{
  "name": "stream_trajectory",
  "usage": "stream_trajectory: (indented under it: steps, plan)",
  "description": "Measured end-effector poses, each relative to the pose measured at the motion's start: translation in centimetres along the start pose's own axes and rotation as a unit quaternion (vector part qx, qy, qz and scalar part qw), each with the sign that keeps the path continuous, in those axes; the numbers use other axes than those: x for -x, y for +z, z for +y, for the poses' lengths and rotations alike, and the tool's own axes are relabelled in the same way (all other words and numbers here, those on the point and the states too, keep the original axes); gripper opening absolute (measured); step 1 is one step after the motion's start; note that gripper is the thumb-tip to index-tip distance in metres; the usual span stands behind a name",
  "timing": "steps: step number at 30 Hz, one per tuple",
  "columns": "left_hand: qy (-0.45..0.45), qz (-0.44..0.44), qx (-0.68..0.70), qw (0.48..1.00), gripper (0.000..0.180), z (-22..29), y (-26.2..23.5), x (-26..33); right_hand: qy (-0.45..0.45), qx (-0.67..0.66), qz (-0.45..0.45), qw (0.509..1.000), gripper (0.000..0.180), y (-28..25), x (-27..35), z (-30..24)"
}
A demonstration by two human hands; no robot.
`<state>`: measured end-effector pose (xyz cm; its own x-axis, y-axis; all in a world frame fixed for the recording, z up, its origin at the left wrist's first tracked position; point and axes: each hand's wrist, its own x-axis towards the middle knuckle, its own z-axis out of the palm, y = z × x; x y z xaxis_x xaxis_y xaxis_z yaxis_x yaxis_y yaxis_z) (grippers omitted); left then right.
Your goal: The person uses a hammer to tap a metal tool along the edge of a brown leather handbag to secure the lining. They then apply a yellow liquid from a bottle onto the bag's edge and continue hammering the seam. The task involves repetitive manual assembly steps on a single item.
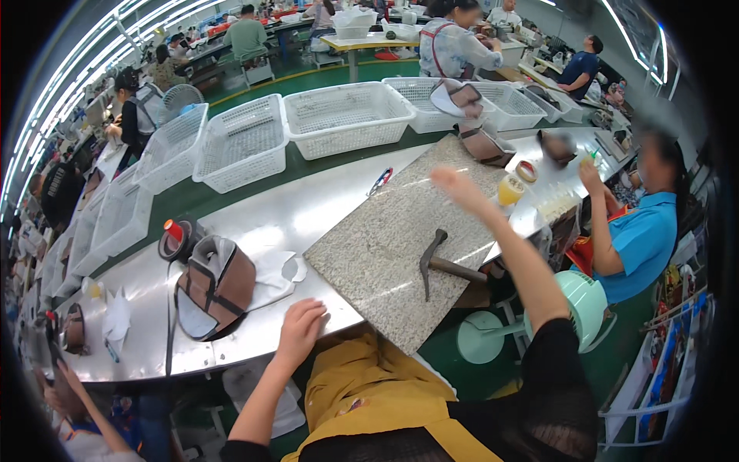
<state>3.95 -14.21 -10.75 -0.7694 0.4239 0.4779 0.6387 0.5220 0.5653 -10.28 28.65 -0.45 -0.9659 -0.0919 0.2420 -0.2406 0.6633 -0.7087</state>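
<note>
My left hand (299,326) rests flat on the steel table (254,223) near its front edge, holding nothing, just right of a brown and white bag (215,286) lying on white cut pieces (279,275). My right hand (455,185) is stretched out over the far part of a speckled stone slab (385,239), fingers apart and blurred, empty. A hammer (436,261) lies on the slab's near right side. Beyond my right hand stand a yellow cup (509,189) and another brown bag (485,144).
White plastic baskets (346,117) line the green belt behind the table. A roll of tape with a red-capped bottle (175,235) sits left of the bag. Scissors (379,182) lie beside the slab. A person in blue (639,231) sits at my right; a pale green stool (581,300) is below.
</note>
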Motion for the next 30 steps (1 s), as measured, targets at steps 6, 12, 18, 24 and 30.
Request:
stream_trajectory:
  steps: [6, 12, 18, 24, 30]
  plan:
    - [-0.041, 0.101, -0.131, 0.985, 0.02, 2.1, -11.3, -1.1, -0.02, 0.227, -0.026, 0.973, 0.035, 6.6, 15.1, -6.1]
    - [-0.114, 0.127, -0.275, 0.946, 0.042, -2.3, -11.0, -3.7, -0.02, 0.289, 0.039, 0.956, 0.038, 10.2, 15.9, -4.3]
    - [-0.171, 0.024, -0.333, 0.927, 0.051, -5.2, -10.6, -5.8, -0.038, 0.384, 0.086, 0.918, 0.034, 6.7, 10.1, 0.8]
    - [-0.181, 0.027, -0.275, 0.944, 0.033, -5.9, -13.5, -6.3, -0.041, 0.295, 0.251, 0.921, 0.028, 2.6, 8.7, 0.0]
    - [-0.044, 0.038, -0.123, 0.991, 0.03, 8.3, -15.6, -10.8, 0.048, 0.3, 0.302, 0.903, 0.033, -9.5, 11.5, 6.3]
